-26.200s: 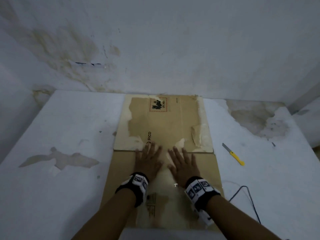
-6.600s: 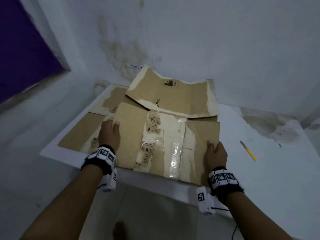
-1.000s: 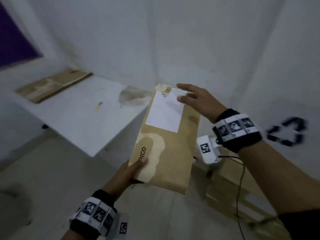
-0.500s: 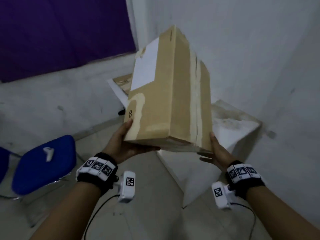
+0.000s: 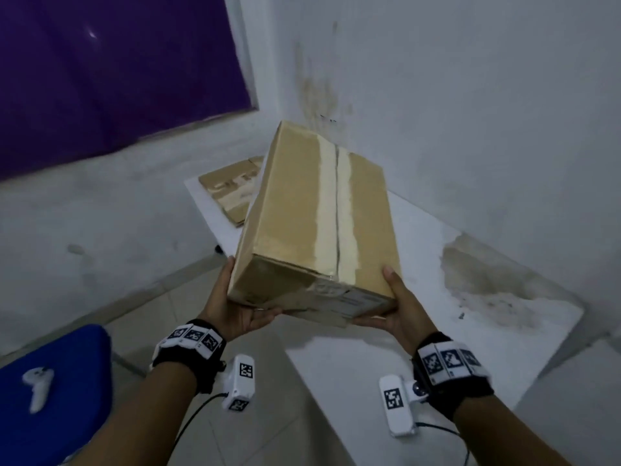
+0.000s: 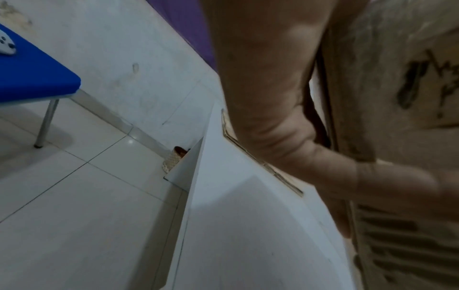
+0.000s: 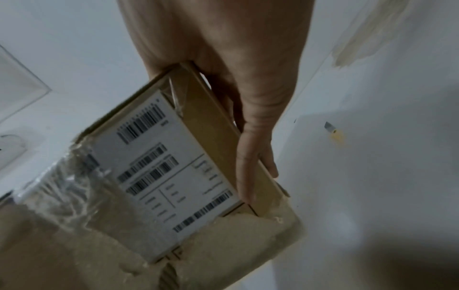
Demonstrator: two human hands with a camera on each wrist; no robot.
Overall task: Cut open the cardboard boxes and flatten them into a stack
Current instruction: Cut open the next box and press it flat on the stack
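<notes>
1. Overhead, a closed box [image 5: 312,216] is held in the air above the near end of the white counter [image 5: 420,331], tilted with its far end higher.
2. Its top shows a pale strip of torn tape scar along the centre seam; the flaps are shut.
3. At the left, the left hand [image 5: 235,307] cups the box's near lower corner, thumb up the side and fingers curled under the bottom edge: this grip is grasping the box.
4. At the right, the right hand [image 5: 400,311] supports the opposite near corner, thumb up the side and fingers under the base: this grip is also grasping the box.
5. From the right wrist, the right hand's fingers [image 7: 248,157] lie along the box's edge beside a white barcode label [image 7: 164,170], with crinkled clear tape and torn paper next to it.
6. From the left wrist, the left hand's thumb [image 6: 347,172] presses on the printed cardboard face.
7. Farther back, flattened cardboard [image 5: 228,190] lies on the far end of the counter, near the wall corner, partly hidden by the box.
8. A yellow knife [image 7: 334,132] lies on the counter, well apart from the box, seen only from the right wrist.
9. Down left, a white controller [image 5: 37,386] rests on a blue chair [image 5: 57,398] standing on the tiled floor.
10. Both wrists carry black bands with marker tags and small white cameras.
</notes>
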